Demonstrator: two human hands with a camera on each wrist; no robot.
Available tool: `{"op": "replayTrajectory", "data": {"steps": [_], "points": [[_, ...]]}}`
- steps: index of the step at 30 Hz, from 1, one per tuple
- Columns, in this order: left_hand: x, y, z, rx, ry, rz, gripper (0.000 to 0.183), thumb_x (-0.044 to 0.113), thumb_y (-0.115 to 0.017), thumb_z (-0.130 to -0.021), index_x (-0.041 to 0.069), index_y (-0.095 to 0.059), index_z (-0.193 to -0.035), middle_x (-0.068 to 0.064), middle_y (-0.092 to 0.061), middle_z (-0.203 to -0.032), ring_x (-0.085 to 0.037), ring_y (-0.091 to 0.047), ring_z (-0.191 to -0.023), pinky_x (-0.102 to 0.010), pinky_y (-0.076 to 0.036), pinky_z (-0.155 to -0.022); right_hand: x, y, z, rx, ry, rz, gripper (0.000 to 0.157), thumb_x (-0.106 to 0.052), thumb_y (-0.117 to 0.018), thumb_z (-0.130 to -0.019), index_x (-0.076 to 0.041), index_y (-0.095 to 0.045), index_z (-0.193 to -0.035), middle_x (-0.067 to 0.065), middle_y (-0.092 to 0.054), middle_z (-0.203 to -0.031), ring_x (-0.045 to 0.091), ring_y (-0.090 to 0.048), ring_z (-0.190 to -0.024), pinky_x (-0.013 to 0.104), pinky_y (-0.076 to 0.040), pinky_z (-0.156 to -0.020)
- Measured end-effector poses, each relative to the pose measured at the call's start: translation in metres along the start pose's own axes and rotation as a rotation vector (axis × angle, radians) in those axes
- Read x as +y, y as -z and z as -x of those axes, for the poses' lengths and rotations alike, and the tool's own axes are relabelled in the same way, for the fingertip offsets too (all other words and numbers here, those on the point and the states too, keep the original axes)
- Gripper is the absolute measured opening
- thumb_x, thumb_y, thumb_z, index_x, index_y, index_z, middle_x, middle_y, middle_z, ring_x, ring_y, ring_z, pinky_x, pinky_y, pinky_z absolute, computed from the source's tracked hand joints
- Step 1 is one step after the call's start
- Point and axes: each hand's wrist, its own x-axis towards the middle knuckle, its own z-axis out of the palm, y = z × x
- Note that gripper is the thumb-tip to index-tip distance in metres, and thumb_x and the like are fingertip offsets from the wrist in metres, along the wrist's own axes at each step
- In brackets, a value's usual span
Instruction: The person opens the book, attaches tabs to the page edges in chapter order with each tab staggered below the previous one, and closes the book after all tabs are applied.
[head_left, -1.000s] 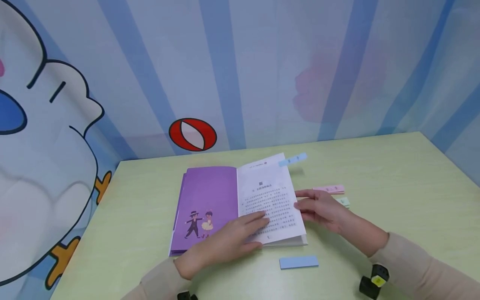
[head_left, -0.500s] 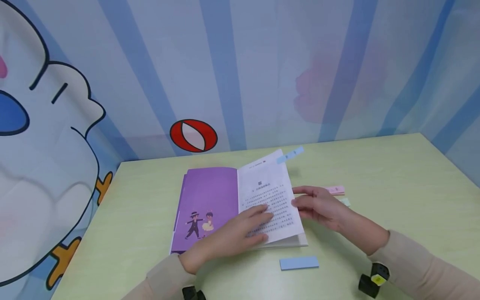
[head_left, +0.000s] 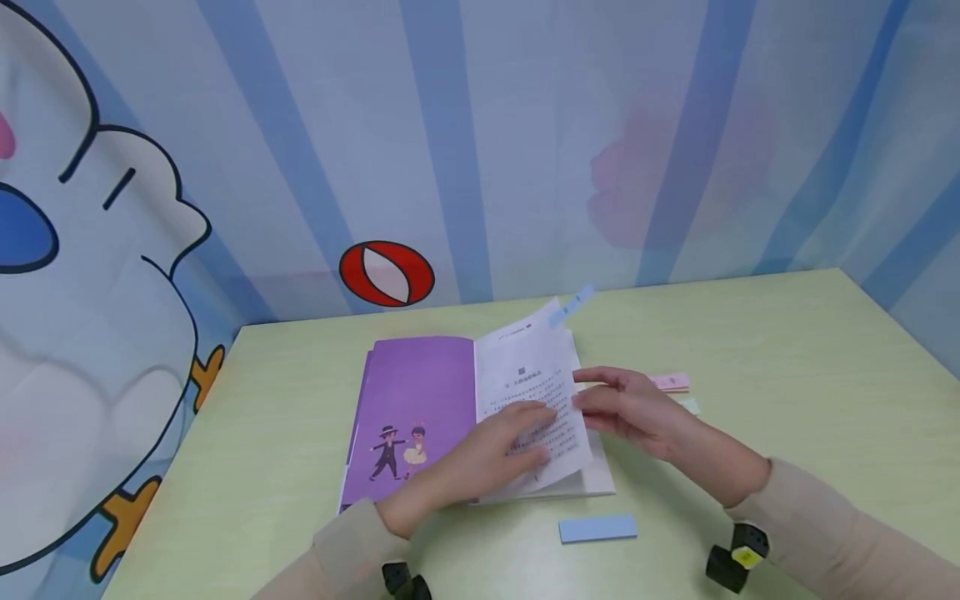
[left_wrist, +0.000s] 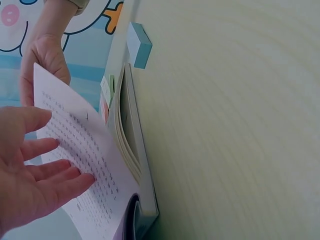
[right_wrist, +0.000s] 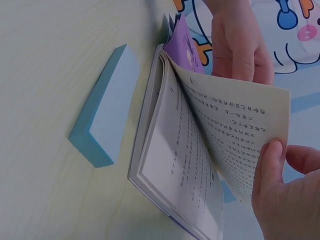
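Note:
An open book (head_left: pixel 423 400) lies on the table, its purple left side showing two small printed dancers. My right hand (head_left: pixel 637 412) pinches the outer edge of a lifted page (right_wrist: pixel 240 110), thumb on one face and fingers behind. A pale blue sticky strip (head_left: pixel 572 307) sticks out from that page's top corner. My left hand (head_left: pixel 480 454) is over the printed face with fingers extended; in the left wrist view its fingertips are at the paper, though firm contact is hard to tell. Below the raised page, another printed page (right_wrist: pixel 170 150) shows in the right wrist view.
A blue sticky-note pad (head_left: pixel 597 528) lies in front of the book. Pink (head_left: pixel 671 382) and pale green (head_left: pixel 691 406) pads sit to its right, partly behind my right hand. A striped cartoon backdrop (head_left: pixel 525 150) stands behind the table (head_left: pixel 810 375).
The page has lifted and swung leftward, baring more of the page beneath. My right hand moved left with its edge, while my left hand slid slightly right and up.

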Motion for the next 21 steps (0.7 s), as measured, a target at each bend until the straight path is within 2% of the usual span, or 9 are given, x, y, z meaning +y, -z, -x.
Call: {"op": "replayTrajectory", "data": {"steps": [5, 10, 15, 18, 21], "points": [[0.002, -0.001, -0.004, 0.047, 0.088, 0.15, 0.045, 0.021, -0.052, -0.096, 0.007, -0.042, -0.138, -0.007, -0.043, -0.14, -0.02, -0.04, -0.128, -0.035, -0.035, -0.104, 0.0, -0.005, -0.002, -0.017, 0.03, 0.009, 0.054, -0.007, -0.055, -0.092, 0.009, -0.03, -0.138, 0.012, -0.057, -0.11, 0.014, -0.063, -0.085, 0.026, -0.053, -0.077], [0.006, 0.001, -0.007, 0.079, 0.185, 0.305, 0.046, 0.03, -0.049, -0.097, 0.011, -0.043, -0.139, -0.004, -0.041, -0.141, -0.022, -0.04, -0.128, -0.042, -0.034, -0.104, 0.002, -0.011, -0.007, 0.018, 0.089, 0.113, 0.052, -0.01, -0.057, -0.092, 0.008, -0.034, -0.136, 0.011, -0.057, -0.108, 0.015, -0.062, -0.089, 0.027, -0.052, -0.08], [0.007, 0.002, -0.009, 0.07, 0.228, 0.455, 0.051, 0.039, -0.047, -0.097, 0.018, -0.038, -0.142, -0.001, -0.038, -0.143, -0.023, -0.038, -0.129, -0.039, -0.043, -0.096, 0.005, -0.019, -0.013, 0.08, 0.14, 0.222, 0.052, -0.013, -0.063, -0.089, 0.006, -0.042, -0.133, 0.013, -0.057, -0.104, 0.018, -0.062, -0.088, 0.033, -0.052, -0.081], [0.009, 0.004, -0.009, 0.074, 0.236, 0.576, 0.052, 0.039, -0.047, -0.097, 0.016, -0.036, -0.142, -0.004, -0.037, -0.142, -0.026, -0.04, -0.128, -0.038, -0.049, -0.088, 0.007, -0.024, -0.017, 0.108, 0.172, 0.285, 0.055, -0.018, -0.068, -0.086, 0.003, -0.046, -0.131, 0.016, -0.054, -0.108, 0.021, -0.061, -0.089, 0.036, -0.052, -0.081], [0.012, 0.005, -0.009, 0.09, 0.25, 0.683, 0.053, 0.035, -0.05, -0.096, 0.012, -0.035, -0.142, -0.009, -0.037, -0.141, -0.029, -0.042, -0.126, -0.04, -0.05, -0.087, 0.009, -0.03, -0.019, 0.128, 0.206, 0.338, 0.055, -0.021, -0.07, -0.084, 0.001, -0.048, -0.13, 0.017, -0.054, -0.112, 0.023, -0.06, -0.09, 0.037, -0.053, -0.08]]}}
